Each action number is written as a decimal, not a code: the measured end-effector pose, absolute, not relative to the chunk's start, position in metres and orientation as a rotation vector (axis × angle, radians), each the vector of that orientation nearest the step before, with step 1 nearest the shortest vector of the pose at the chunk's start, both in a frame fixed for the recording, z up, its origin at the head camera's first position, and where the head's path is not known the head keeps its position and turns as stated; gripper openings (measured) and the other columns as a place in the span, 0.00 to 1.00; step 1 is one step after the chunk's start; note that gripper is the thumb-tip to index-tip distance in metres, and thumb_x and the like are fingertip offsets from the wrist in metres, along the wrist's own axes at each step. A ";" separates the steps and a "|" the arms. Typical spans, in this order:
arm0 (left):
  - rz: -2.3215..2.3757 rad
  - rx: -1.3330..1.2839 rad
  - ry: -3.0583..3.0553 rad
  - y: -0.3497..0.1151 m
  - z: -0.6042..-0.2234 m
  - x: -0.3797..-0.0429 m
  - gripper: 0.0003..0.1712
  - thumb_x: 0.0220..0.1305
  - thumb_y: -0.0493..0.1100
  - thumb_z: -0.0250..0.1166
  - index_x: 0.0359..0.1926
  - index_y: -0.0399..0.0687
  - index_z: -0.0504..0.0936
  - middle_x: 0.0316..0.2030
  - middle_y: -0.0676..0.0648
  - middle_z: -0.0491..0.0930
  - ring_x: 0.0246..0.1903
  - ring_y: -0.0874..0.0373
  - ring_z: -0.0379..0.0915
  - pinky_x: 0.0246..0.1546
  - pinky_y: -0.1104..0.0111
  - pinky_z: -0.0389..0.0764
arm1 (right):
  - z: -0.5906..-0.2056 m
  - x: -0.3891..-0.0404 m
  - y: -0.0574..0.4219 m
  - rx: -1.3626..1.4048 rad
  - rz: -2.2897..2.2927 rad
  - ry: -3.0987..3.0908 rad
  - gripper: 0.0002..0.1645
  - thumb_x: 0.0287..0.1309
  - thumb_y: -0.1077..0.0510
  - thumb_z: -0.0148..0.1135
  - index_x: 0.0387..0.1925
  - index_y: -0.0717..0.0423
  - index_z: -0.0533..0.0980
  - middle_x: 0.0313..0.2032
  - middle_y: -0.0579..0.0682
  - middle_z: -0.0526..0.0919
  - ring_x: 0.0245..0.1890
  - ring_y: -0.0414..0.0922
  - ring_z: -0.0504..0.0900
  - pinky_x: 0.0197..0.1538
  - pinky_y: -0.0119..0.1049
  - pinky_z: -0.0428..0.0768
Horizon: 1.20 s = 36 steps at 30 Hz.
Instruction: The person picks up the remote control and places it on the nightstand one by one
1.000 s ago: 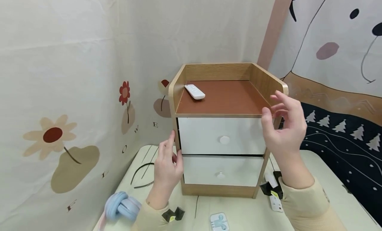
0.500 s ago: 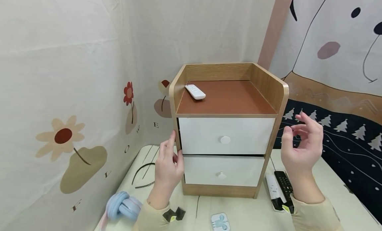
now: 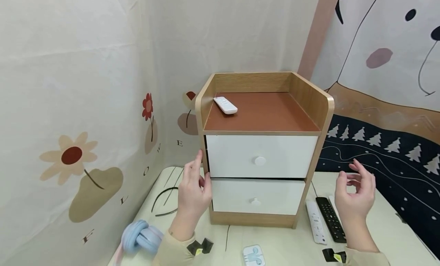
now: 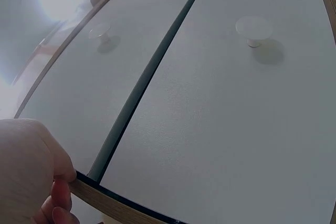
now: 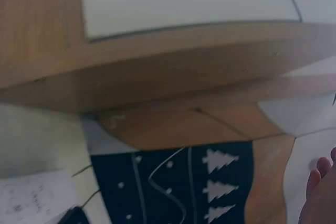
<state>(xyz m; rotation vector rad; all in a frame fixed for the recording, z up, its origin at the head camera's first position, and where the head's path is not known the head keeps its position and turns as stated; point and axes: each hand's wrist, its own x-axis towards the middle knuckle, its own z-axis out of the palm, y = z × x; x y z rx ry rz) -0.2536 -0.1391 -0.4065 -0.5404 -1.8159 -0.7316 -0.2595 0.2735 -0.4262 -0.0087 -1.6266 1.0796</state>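
Observation:
A small wood-framed cabinet has a white upper drawer and a white lower drawer, each with a round knob. A thin dark gap runs between the two drawer fronts. My left hand rests against the cabinet's left side, fingers fairly straight. In the left wrist view, the thumb of that hand meets the frame edge near the gap. On the brown top lies a white remote control. My right hand hovers right of the cabinet, loosely curled and holding nothing; the right wrist view catches its fingertips.
Right of the cabinet lie a white power strip and a black remote control. A flat case with an earphone picture sits in front. Leftward are a black headband-like loop and a blue knotted cord. Printed fabric hangs behind.
My right hand has moved away from the cabinet's upper right side, rightward and down, uncovering the power strip and black remote control. The left hand stays on the cabinet's side.

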 end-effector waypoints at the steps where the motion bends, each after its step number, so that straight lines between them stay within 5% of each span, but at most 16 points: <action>1: -0.732 -0.541 -1.815 -0.139 -0.407 -0.254 0.48 0.59 0.20 0.68 0.81 0.37 0.67 0.48 0.33 0.79 0.21 0.62 0.68 0.22 0.78 0.73 | -0.431 -0.258 0.276 -0.032 1.076 -1.648 0.29 0.69 0.70 0.62 0.71 0.64 0.78 0.56 0.21 0.75 0.44 0.18 0.76 0.49 0.13 0.74; 19: -0.735 -0.531 -1.809 -0.140 -0.408 -0.254 0.48 0.59 0.20 0.68 0.81 0.37 0.67 0.48 0.34 0.79 0.20 0.62 0.68 0.22 0.78 0.73 | -0.504 -0.247 0.315 -0.269 0.982 -1.885 0.29 0.69 0.66 0.64 0.70 0.60 0.80 0.51 0.13 0.68 0.40 0.14 0.70 0.43 0.07 0.66; 22: -0.733 -0.527 -1.811 -0.141 -0.408 -0.254 0.48 0.59 0.20 0.68 0.81 0.37 0.67 0.48 0.34 0.79 0.21 0.62 0.68 0.22 0.78 0.73 | -0.512 -0.248 0.318 -0.299 0.965 -1.959 0.29 0.70 0.64 0.64 0.71 0.60 0.79 0.51 0.24 0.74 0.43 0.12 0.65 0.43 0.06 0.63; 25: -0.731 -0.527 -1.813 -0.142 -0.408 -0.254 0.48 0.59 0.20 0.68 0.81 0.37 0.67 0.48 0.34 0.79 0.21 0.61 0.68 0.22 0.77 0.74 | -0.520 -0.249 0.321 -0.339 0.963 -2.034 0.30 0.71 0.62 0.63 0.73 0.59 0.78 0.53 0.48 0.82 0.43 0.14 0.63 0.43 0.08 0.62; 28: -0.734 -0.533 -1.822 -0.142 -0.407 -0.254 0.48 0.60 0.20 0.68 0.81 0.38 0.67 0.48 0.33 0.79 0.21 0.61 0.68 0.22 0.77 0.74 | -0.526 -0.249 0.323 -0.392 0.938 -2.118 0.31 0.72 0.60 0.62 0.74 0.60 0.76 0.59 0.64 0.82 0.45 0.26 0.71 0.44 0.16 0.65; 33: -0.743 -0.540 -1.836 -0.141 -0.407 -0.255 0.49 0.61 0.21 0.68 0.82 0.40 0.66 0.48 0.33 0.79 0.21 0.62 0.68 0.23 0.77 0.75 | -0.534 -0.246 0.327 -0.490 0.904 -2.254 0.33 0.72 0.59 0.59 0.75 0.65 0.73 0.66 0.70 0.79 0.56 0.63 0.77 0.56 0.47 0.74; 36: -0.742 -0.536 -1.831 -0.141 -0.408 -0.255 0.49 0.60 0.21 0.68 0.82 0.41 0.67 0.47 0.33 0.79 0.20 0.62 0.68 0.22 0.77 0.74 | -0.538 -0.247 0.329 -0.555 0.923 -2.346 0.35 0.72 0.57 0.58 0.77 0.66 0.70 0.69 0.73 0.75 0.62 0.70 0.75 0.63 0.64 0.74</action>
